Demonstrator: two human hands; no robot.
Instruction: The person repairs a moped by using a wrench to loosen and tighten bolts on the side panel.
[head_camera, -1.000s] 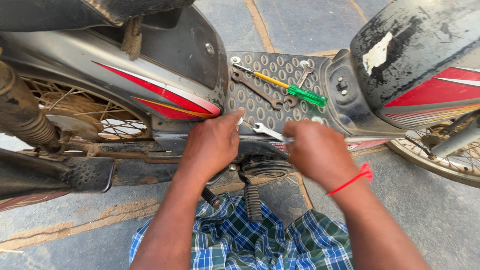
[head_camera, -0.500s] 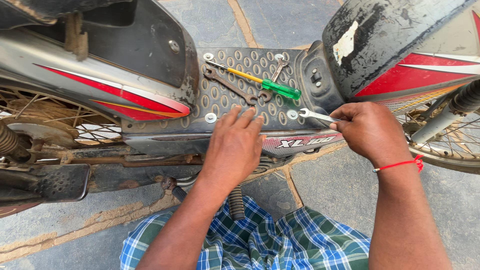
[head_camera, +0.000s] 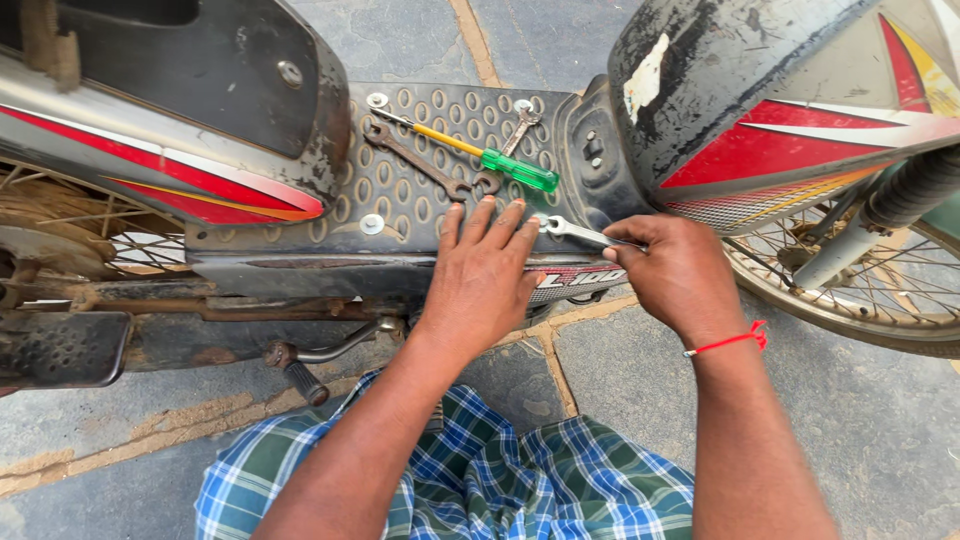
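1. A motorbike stands on a grey stone floor (head_camera: 880, 420), and its black footboard (head_camera: 420, 200) has oval holes.
2. The left hand (head_camera: 485, 275) lies flat on the footboard with fingers spread, holding nothing.
3. The right hand (head_camera: 680, 270) is closed around a small silver wrench (head_camera: 575, 232), at the footboard's right edge.
4. A green and yellow screwdriver (head_camera: 480, 155) and two rusty wrenches (head_camera: 415, 160) lie just above the hands.
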